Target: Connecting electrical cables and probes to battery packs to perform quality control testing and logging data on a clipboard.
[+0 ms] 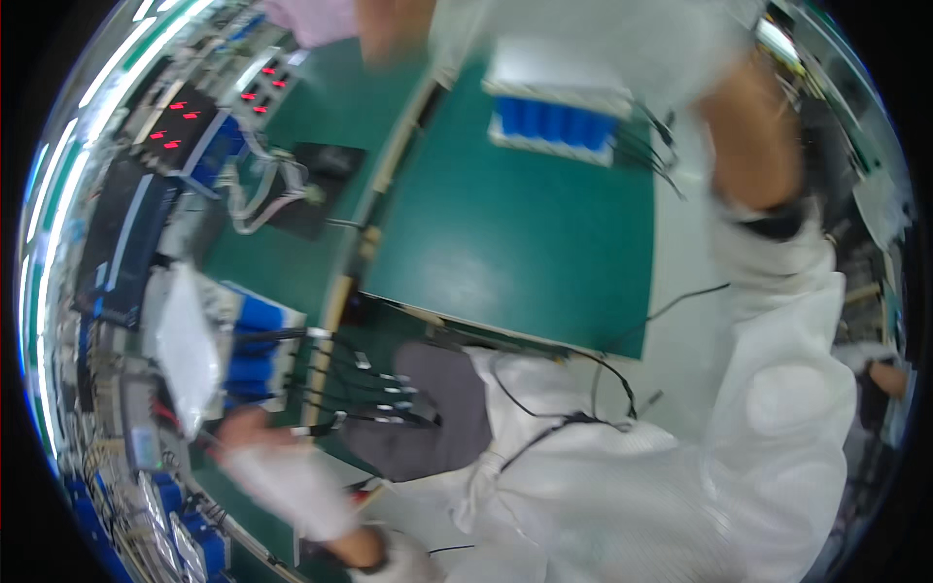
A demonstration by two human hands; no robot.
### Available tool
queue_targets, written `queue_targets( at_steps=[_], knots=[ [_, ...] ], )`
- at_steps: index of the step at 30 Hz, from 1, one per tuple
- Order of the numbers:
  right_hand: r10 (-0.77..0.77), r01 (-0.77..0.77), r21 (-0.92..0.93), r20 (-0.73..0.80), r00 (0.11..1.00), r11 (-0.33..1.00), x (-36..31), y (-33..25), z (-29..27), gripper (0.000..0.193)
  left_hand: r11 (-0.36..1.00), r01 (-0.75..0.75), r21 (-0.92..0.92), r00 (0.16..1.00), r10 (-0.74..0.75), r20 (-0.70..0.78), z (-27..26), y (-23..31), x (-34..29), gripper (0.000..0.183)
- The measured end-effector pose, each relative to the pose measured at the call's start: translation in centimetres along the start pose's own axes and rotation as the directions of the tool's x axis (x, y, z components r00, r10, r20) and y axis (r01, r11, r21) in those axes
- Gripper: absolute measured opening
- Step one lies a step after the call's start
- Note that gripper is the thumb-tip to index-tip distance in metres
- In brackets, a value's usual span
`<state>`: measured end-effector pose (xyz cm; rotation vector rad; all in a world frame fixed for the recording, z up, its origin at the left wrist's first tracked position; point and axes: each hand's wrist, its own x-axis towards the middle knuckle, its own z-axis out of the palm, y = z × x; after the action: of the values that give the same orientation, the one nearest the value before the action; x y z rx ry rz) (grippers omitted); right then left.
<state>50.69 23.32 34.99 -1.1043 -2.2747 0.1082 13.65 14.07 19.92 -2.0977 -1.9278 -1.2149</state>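
My left hand [277,471], in a white glove with bare fingertips, is at the near end of a battery pack [255,355] on the left. The pack has blue cells in a white frame and a white cover; black leads [364,384] with white connectors trail from it. The fingertips meet the pack's edge, but blur hides their grip. My right hand [593,44], gloved in white, is raised close at the top and smeared by motion. Its fingers run to the upper edge. Beneath it, a second blue-celled pack [554,121] lies on the green bench mat [515,243].
Instruments with red lit digits [180,126] stand at the far left, near a dark flat box [326,170] and pale cables [258,199]. A raised rail [374,223] divides the bench. More blue packs [199,539] sit lower left. A grey stool seat [418,418] is below; another person's hand [886,379] shows far right.
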Motion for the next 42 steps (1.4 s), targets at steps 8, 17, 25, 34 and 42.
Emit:
queue_targets(
  at_steps=[8,17,25,34,42],
  knots=[
    [0.178,-0.071,-0.243,0.45,0.875,0.967,14.2,0.6,26.0,0.031,0.887,0.023,-0.462,0.462,0.4,0.791,14.3,7.3,-18.5,0.045],
    [0.03,-0.185,0.081,0.845,0.534,0.979,7.1,4.3,24.0,0.046,0.634,0.385,-0.671,0.042,0.715,0.698,15.1,4.4,-17.0,0.028],
    [0.248,-0.316,-0.102,0.85,0.464,0.943,-16.9,-4.7,22.2,0.053,0.226,0.766,-0.602,0.029,0.924,0.382,13.8,2.0,-13.4,0.025],
    [0.934,-0.925,-0.372,0.353,-0.061,0.081,-19.0,-10.4,19.5,0.074,0.309,0.82,-0.481,-0.182,0.938,0.294,4.1,4.2,-1.1,0.024],
    [0.222,-0.806,-0.185,0.973,-0.069,0.562,-36.9,-20.3,12.7,0.037,0.729,0.642,-0.237,-0.492,0.63,0.601,-4.4,6.5,8.3,0.018]
  ],
)
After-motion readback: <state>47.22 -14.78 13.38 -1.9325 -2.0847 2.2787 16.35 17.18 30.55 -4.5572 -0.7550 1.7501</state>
